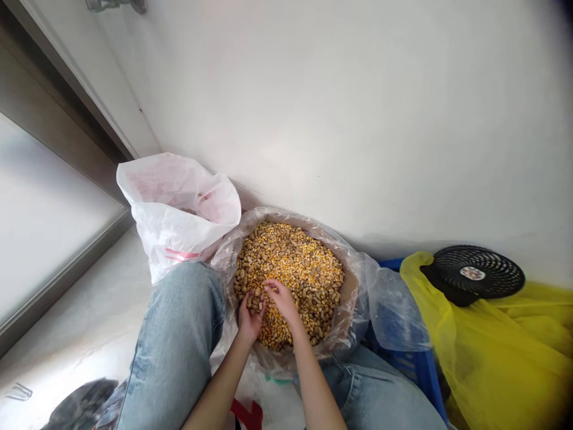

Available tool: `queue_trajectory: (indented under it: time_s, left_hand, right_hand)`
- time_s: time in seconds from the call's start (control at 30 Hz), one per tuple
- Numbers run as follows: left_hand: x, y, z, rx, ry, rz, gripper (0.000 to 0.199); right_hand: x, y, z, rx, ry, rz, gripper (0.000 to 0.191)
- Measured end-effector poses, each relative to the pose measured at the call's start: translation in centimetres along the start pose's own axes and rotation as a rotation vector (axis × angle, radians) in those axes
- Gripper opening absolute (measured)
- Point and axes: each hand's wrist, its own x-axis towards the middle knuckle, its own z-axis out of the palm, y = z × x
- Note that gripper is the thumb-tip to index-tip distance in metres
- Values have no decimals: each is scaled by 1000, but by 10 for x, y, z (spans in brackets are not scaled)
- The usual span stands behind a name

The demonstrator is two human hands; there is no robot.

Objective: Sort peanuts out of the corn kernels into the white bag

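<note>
A clear plastic bag (358, 269), spread wide between my knees, holds a mix of yellow and white corn kernels (308, 254) and tan, peanut-like pods. Over the near left part of the mix, my left hand (250, 322) is cupped palm up around several of the peanuts (255, 303). Just right of it, my right hand (282, 298) has its thumb and fingers drawn together in a pinch above the kernels. Whatever those fingertips hold, if anything, is too small to make out.
A white sack (179, 221) stands open to the left of the bag, against the wall. On the right are a blue crate (418, 367), yellow mesh cloth (501, 346) and a black round fan (478, 272). A red object (250, 412) lies on the floor below.
</note>
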Motion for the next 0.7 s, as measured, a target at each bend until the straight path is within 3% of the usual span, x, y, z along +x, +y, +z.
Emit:
queue_trajectory:
  time_s: [0.07,0.17,0.27,0.43,0.6,0.7]
  left_hand:
    - [-2,1,1,16,-8,-22,11]
    - [-4,2,3,23,-8,-28,11]
    - [-7,3,5,12,6,-25,11]
    - [-6,2,3,16,-5,-26,11]
    - [-2,0,-1,34,-58,-42,14]
    - [-5,1,-1,23,-85,-62,13]
  right_hand:
    - [15,3,5,-149,122,18,26]
    - [33,6,12,-374,72,16,25]
    - [34,5,13,-418,74,24,17]
    - [-2,-6,9,-134,275,7,27]
    - [-48,-31,17,-4,66,-49,30]
    - [-66,-36,18,115,122,-18,34]
